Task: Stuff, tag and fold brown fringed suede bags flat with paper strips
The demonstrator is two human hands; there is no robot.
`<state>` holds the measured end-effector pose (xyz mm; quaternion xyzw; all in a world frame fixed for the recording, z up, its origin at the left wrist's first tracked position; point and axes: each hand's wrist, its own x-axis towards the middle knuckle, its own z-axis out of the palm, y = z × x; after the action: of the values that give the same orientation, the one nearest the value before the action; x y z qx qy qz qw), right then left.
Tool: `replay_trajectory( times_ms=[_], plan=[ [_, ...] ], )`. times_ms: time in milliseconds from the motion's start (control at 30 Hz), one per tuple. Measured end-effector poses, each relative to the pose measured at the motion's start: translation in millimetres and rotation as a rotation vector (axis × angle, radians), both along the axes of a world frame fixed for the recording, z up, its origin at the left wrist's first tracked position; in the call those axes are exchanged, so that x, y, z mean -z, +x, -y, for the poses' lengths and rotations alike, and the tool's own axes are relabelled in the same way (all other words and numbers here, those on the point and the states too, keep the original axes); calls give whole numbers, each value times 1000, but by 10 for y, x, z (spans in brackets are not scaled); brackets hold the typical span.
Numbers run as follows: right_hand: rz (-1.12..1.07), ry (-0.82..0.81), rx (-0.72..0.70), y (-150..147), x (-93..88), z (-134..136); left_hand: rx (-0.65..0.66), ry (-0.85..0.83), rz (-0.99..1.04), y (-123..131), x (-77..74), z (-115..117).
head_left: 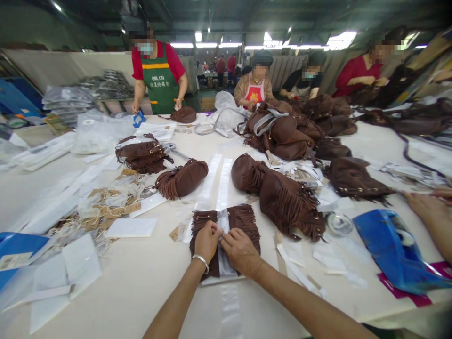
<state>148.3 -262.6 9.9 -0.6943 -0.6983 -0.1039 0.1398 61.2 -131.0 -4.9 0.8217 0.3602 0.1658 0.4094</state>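
A dark brown fringed bag (245, 217) lies flat right in front of me, with a white sheet edge showing under its near side. Down its middle runs a clear plastic strip (228, 267). My left hand (207, 242), with a silver bangle at the wrist, has its fingertips pinched together at the strip. From the other side my right hand (240, 250) presses its closed fingers on the same strip, almost touching the left fingertips. Another plastic strip (231, 306) lies on the table on the near side of the bag.
More brown fringed bags (289, 202) lie ahead and right, with a large pile (282, 127) behind. Tags with strings (106, 207) are heaped left. A blue tape dispenser (391, 249) stands right, near a co-worker's hand (429, 209). Several people work across the table (141, 292).
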Motion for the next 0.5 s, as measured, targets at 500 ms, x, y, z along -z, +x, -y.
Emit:
replay_trajectory(
  times_ms=[500],
  plan=[
    [-23, 14, 40, 29, 2, 74, 265, 407, -171, -168, -179, 136]
  ],
)
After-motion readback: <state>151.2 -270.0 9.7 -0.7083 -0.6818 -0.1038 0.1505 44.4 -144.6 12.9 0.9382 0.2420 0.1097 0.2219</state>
